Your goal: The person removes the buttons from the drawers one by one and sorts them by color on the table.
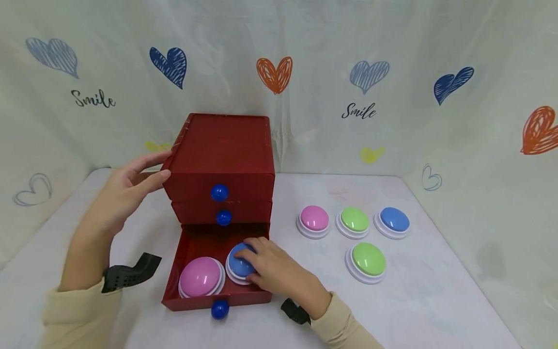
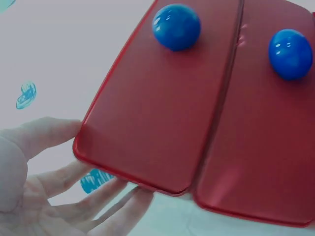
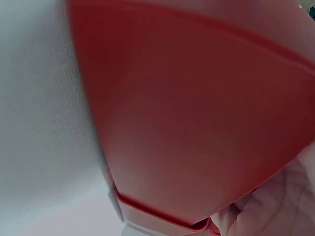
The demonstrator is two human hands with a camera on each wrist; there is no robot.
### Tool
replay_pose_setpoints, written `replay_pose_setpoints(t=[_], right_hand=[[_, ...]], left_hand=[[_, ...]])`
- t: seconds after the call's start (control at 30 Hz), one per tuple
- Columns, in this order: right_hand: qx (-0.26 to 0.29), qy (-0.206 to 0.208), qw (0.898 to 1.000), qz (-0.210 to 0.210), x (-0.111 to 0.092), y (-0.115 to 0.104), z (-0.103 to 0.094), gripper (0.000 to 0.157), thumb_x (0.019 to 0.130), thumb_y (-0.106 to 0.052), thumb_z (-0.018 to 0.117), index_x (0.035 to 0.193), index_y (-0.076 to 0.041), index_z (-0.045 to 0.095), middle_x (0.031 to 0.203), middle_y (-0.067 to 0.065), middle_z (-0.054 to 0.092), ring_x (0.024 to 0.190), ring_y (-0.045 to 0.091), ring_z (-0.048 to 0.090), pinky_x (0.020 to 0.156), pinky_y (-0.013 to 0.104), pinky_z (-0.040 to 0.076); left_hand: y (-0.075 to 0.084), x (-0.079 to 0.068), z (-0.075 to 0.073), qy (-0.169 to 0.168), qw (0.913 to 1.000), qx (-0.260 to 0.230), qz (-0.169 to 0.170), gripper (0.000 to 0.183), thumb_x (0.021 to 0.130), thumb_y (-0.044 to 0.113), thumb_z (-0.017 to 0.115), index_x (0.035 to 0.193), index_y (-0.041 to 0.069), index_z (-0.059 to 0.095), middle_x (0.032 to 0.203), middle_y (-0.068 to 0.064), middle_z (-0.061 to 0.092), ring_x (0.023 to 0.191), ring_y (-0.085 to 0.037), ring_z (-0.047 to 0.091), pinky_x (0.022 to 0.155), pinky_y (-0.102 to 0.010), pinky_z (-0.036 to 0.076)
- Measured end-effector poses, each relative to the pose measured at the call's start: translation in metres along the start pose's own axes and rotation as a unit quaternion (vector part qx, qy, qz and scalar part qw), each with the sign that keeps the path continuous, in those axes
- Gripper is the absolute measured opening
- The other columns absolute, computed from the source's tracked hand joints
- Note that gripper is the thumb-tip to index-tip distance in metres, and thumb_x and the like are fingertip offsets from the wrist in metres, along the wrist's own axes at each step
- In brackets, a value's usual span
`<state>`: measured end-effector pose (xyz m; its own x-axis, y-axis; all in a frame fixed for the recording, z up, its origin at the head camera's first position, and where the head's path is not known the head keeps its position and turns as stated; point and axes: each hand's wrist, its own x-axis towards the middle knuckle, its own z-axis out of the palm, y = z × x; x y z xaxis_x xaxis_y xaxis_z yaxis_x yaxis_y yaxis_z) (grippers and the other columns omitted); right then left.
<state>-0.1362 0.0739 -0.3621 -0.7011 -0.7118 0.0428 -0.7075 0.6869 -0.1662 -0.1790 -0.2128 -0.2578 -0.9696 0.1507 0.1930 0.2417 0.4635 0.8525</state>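
A red box with stacked drawers (image 1: 222, 145) stands on the table, its bottom drawer (image 1: 174, 304) pulled out. My left hand (image 1: 119, 191) rests against the box's upper left side, fingers extended; in the left wrist view the thumb and fingertips touch the drawer front's corner. Inside the bottom drawer, a pink dome button (image 1: 200, 276) on a white base sits at the left. Right of it is a blue dome button (image 1: 240, 264), and my right hand (image 1: 279, 266) grips it from above with curled fingers. The right wrist view shows mostly the drawer's outer side wall (image 3: 197, 108).
Right of the box on the white table (image 1: 322, 295) lie a pink button (image 1: 315, 218), a green button (image 1: 355, 220), a blue button (image 1: 394, 220) and a nearer green button (image 1: 368, 259). Blue knobs (image 1: 220, 309) stick out from the drawer fronts. A heart-printed curtain (image 1: 314, 97) hangs behind.
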Motion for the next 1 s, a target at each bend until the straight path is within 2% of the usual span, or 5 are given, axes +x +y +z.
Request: replay_pose_setpoints(t=[0.1, 0.27, 0.47, 0.83, 1.0], right_hand=[[-0.011, -0.001, 1.000, -0.005, 0.000, 0.000, 0.001, 0.048, 0.086, -0.032, 0.065, 0.131, -0.020, 0.051, 0.138, 0.007, 0.046, 0.125, 0.019, 0.044, 0.104, 0.029, 0.039], [-0.005, -0.010, 1.000, -0.006, 0.001, 0.000, 0.004, 0.052, 0.086, -0.035, 0.064, 0.134, -0.022, 0.048, 0.144, 0.007, 0.041, 0.131, 0.020, 0.040, 0.107, 0.033, 0.036], [0.000, -0.013, 1.000, -0.005, 0.001, 0.001, 0.005, 0.055, 0.086, -0.037, 0.064, 0.136, -0.022, 0.046, 0.145, 0.007, 0.041, 0.131, 0.020, 0.039, 0.108, 0.033, 0.035], [0.017, 0.031, 0.999, -0.034, 0.002, 0.007, 0.006, 0.047, 0.085, -0.036, 0.067, 0.127, -0.022, 0.054, 0.133, 0.006, 0.049, 0.119, 0.018, 0.045, 0.098, 0.027, 0.043], [0.042, 0.033, 0.998, -0.036, 0.002, 0.009, 0.005, 0.046, 0.085, -0.036, 0.067, 0.126, -0.021, 0.055, 0.131, 0.006, 0.049, 0.116, 0.016, 0.045, 0.094, 0.024, 0.046]], left_hand=[[-0.001, -0.005, 0.007, 0.031, 0.9995, -0.006, 0.004, 0.048, 0.096, 0.027, 0.049, 0.143, 0.023, 0.037, 0.120, 0.019, 0.050, 0.101, 0.005, 0.053, 0.100, -0.039, 0.039], [-0.002, -0.011, 0.016, 0.075, 0.9962, -0.027, 0.036, 0.044, 0.096, 0.020, 0.049, 0.140, 0.018, 0.043, 0.119, 0.019, 0.053, 0.099, 0.005, 0.057, 0.081, -0.008, 0.041], [-0.002, -0.013, 0.021, 0.100, 0.9930, -0.028, 0.056, 0.042, 0.097, 0.019, 0.048, 0.138, 0.016, 0.045, 0.119, 0.019, 0.053, 0.098, 0.005, 0.058, 0.079, -0.005, 0.044], [-0.004, -0.008, 0.021, 0.086, 0.9928, -0.031, 0.078, 0.042, 0.097, 0.018, 0.046, 0.139, 0.014, 0.043, 0.123, 0.017, 0.051, 0.101, 0.004, 0.056, 0.080, -0.005, 0.044], [-0.008, -0.008, 0.022, 0.083, 0.9923, -0.038, 0.083, 0.043, 0.098, 0.016, 0.045, 0.141, 0.014, 0.041, 0.127, 0.012, 0.049, 0.103, 0.004, 0.055, 0.080, -0.005, 0.045]])
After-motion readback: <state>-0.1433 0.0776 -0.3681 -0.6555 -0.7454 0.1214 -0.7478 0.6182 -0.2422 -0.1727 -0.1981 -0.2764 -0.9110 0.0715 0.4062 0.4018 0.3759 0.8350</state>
